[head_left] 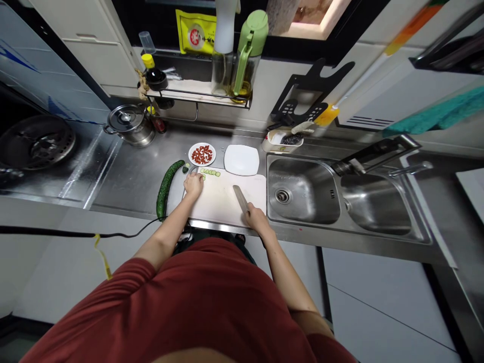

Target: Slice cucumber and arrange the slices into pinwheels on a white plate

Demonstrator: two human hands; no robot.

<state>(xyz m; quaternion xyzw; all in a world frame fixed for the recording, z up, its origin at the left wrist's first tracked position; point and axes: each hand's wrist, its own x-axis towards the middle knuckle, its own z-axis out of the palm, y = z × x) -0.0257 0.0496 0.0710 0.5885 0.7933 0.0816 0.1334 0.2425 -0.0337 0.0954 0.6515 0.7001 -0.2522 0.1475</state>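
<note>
A white cutting board (223,201) lies on the steel counter. Along its far left edge runs a short row of pale green cucumber slices (212,173). My left hand (194,185) is at the board's upper left corner, its fingers curled together, with a cucumber slice (203,177) showing at the fingertips. On the right side of the board, my right hand (256,218) is wrapped round the handle of a kitchen knife (240,198), whose blade points up and left. A long whole cucumber (165,189) rests left of the board, with cut cucumber ends (185,169) near its tip.
Behind the board stand a white plate of chopped red pieces (201,154) and a white square plate (242,160). A double sink (302,189) is on the right. A steel pot (130,126) sits back left, below a shelf (200,96) with bottles. A black cable (75,231) crosses at left.
</note>
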